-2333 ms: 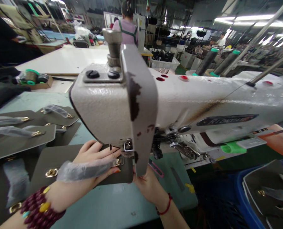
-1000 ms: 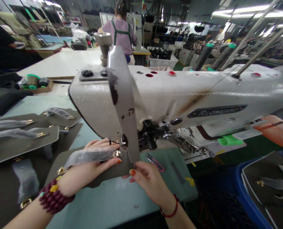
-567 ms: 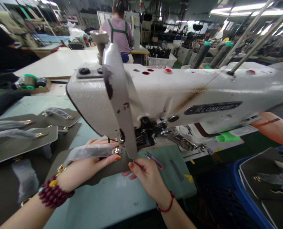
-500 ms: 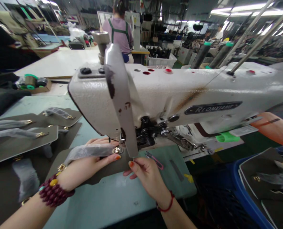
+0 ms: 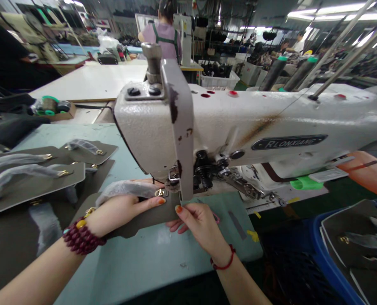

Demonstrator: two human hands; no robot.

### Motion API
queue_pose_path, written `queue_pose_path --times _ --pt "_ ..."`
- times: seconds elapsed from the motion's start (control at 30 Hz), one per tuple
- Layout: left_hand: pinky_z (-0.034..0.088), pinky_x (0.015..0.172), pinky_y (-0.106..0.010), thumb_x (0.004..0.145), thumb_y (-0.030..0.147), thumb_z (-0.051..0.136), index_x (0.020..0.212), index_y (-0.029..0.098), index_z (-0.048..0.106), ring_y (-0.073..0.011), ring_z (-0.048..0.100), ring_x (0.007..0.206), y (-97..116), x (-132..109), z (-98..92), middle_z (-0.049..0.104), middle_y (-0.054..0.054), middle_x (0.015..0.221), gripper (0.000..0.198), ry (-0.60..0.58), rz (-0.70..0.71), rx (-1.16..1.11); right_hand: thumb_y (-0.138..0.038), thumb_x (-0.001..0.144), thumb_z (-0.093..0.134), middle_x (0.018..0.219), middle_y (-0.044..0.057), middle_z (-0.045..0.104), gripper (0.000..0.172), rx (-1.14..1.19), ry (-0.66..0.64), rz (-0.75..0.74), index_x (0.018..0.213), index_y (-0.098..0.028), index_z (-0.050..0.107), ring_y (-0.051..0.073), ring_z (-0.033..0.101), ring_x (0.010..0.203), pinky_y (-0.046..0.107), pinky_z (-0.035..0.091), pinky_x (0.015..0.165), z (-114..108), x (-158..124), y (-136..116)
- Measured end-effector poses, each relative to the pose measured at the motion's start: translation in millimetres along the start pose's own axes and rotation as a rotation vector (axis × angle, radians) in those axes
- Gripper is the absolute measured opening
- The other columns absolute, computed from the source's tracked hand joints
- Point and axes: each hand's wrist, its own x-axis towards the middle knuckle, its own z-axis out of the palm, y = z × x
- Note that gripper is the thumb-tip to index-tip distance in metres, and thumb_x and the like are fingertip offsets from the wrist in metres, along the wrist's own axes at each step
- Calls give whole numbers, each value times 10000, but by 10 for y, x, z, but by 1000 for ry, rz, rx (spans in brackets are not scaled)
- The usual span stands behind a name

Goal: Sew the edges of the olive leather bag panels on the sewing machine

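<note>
A grey-brown bag panel (image 5: 150, 217) lies under the head of a white sewing machine (image 5: 147, 123). On it is a handle (image 5: 121, 188) wrapped in clear plastic, with gold hardware (image 5: 160, 192) at its end. My left hand (image 5: 120, 214) grips the panel, thumb on top beside the gold fitting; its fingers are mostly hidden behind the handle. My right hand (image 5: 202, 226) pinches the panel's right edge, thumb above and fingers below, close to the machine's upright grey lever (image 5: 185, 148). Pink-handled snips (image 5: 218, 219) lie partly hidden behind this hand.
More panels with wrapped handles (image 5: 32, 176) are spread at the left on the pale green table (image 5: 156, 262). A blue basket (image 5: 315, 241) with similar panels stands at the right. Thread spools (image 5: 50, 105) sit in a box behind. A person (image 5: 166, 40) is at the back.
The view has shifted, so the machine appears farther right. The right thumb now presses on the panel's edge, and the panel's right end lies closer under the lever. The snips are more covered.
</note>
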Motion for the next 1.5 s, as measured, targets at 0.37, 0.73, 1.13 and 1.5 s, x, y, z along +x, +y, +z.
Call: queue_pose_path --times 0.37,0.73,1.13,1.5 --pt "434 429 -273 795 704 419 483 205 679 -216 641 483 -224 -3 58 664 -58 495 644 -285 -425 139 -535 892 493 637 98 722 521 80 -9 57 659 -96 648 116 664 510 165 483 487 40 19 -97" --pt "447 420 -263 808 692 418 518 222 692 -202 643 467 -217 -4 45 657 -38 483 616 -241 -332 144 -543 880 512 571 80 695 525 49 95 -2 594 -114 610 114 621 452 177 468 461 118 19 21" --pt "448 900 -448 877 541 486 1176 253 607 -310 550 1147 -139 -120 370 655 -94 1152 432 38 76 348 -527 910 485 596 75 691 523 -49 145 -55 630 -122 665 120 621 510 193 466 521 81 -16 549" --pt "409 841 -473 905 521 443 1125 261 618 -310 585 1047 -149 -112 365 678 -82 1088 383 23 101 457 -578 880 498 531 62 667 564 90 158 1 567 -133 645 104 575 435 193 449 478 165 -8 545"
